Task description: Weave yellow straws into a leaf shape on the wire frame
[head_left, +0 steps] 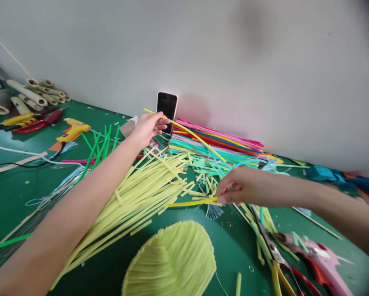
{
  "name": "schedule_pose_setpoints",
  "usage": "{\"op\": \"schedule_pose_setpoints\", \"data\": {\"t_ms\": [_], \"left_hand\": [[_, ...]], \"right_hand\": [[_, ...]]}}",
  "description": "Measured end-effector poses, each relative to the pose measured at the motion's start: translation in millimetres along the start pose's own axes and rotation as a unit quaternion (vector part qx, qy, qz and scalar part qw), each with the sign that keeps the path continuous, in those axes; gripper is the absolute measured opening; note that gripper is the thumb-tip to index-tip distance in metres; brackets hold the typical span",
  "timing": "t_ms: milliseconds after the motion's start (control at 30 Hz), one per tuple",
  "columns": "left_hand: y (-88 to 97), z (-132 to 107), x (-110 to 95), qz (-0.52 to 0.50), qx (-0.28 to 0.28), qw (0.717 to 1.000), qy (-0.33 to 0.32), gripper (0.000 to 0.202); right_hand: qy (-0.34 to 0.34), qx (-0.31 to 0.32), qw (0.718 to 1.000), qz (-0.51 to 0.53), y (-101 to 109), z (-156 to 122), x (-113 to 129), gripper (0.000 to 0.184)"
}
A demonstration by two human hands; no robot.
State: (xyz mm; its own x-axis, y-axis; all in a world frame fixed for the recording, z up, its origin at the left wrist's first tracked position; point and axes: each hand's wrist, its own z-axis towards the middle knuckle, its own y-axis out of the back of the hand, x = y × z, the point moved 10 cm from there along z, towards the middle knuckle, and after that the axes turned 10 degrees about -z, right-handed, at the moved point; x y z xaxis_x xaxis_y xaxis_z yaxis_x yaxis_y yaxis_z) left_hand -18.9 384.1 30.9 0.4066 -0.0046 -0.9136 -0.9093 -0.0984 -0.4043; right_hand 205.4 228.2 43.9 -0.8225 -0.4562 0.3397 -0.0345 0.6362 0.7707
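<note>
My left hand (152, 126) pinches a long yellow pipe cleaner (199, 139) near its upper end, in front of a phone. That strip slants down toward my right hand (236, 187). From my right hand's closed fingertips a yellow length (190, 203) points left; whether it belongs to the same pipe cleaner I cannot tell. Below the hands lies a leaf shape (172, 259) made of yellow-green pipe cleaners side by side. A spread pile of pale yellow-green pipe cleaners (150, 181) is under my left forearm.
A phone (167, 107) leans on the wall beside bundled coloured pipe cleaners (221, 137). Scissors (273, 250) and a pink glue gun (321, 259) lie at right. At left are a yellow glue gun (72, 130), pliers (48, 121) and bamboo tubes (30, 96). Short cut pieces (209, 166) are scattered.
</note>
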Motion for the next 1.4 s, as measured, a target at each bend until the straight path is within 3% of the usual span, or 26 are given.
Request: {"op": "schedule_pose_setpoints", "data": {"t_ms": [100,200,367,500,600,700,800,867,933,1000,1067,1133,1400], "left_hand": [[-29.7,-11.1,17.6,0.066,0.113,0.990,0.053,0.014],[-47.9,-28.2,15.3,0.134,0.174,0.974,0.047,0.015],[-53.0,-56.6,-6.1,0.188,0.213,0.958,0.020,0.018],[-51.2,-84.0,-23.0,0.177,0.214,0.961,-0.006,0.021],[-48.1,-116.4,-32.8,0.170,0.206,0.963,-0.040,0.020],[-37.8,-164.1,-34.2,0.194,0.224,0.953,-0.066,0.020],[-8.1,-214.4,-33.9,0.247,0.214,0.940,-0.100,0.017],[16.2,-242.0,-25.1,0.269,0.213,0.936,-0.080,0.017],[31.7,-265.8,-8.0,0.314,0.255,0.914,-0.035,0.016],[37.7,-285.4,5.2,0.393,0.310,0.865,-0.033,0.014],[38.0,-297.8,9.4,0.450,0.342,0.822,-0.072,0.015],[35.0,-304.7,8.2,0.471,0.354,0.799,-0.118,0.017],[36.6,-307.8,5.5,0.475,0.349,0.790,-0.167,0.019]], "right_hand": [[0.041,0.021,0.999,0.015,-24.7,7.8,26.4,0.022],[0.063,0.015,0.998,-0.001,-41.9,21.6,38.2,0.021],[0.067,0.002,0.998,0.008,-50.0,28.3,32.0,0.024],[0.069,-0.015,0.997,0.010,-47.7,24.8,29.7,0.025],[0.065,-0.020,0.998,0.002,-48.8,24.4,30.2,0.026],[0.058,-0.029,0.998,-0.021,-50.0,22.0,32.7,0.027],[0.033,-0.037,0.997,-0.061,-49.4,13.1,31.5,0.026],[0.009,-0.046,0.996,-0.081,-45.8,3.2,27.2,0.025],[-0.021,-0.055,0.993,-0.099,-40.6,-8.0,19.5,0.024],[-0.059,-0.057,0.990,-0.116,-36.7,-18.4,9.8,0.024],[-0.082,-0.049,0.987,-0.127,-36.8,-25.8,3.9,0.024],[-0.088,-0.039,0.987,-0.130,-39.9,-30.0,3.4,0.024],[-0.076,-0.017,0.992,-0.101,-51.6,-32.7,13.6,0.028]]}}
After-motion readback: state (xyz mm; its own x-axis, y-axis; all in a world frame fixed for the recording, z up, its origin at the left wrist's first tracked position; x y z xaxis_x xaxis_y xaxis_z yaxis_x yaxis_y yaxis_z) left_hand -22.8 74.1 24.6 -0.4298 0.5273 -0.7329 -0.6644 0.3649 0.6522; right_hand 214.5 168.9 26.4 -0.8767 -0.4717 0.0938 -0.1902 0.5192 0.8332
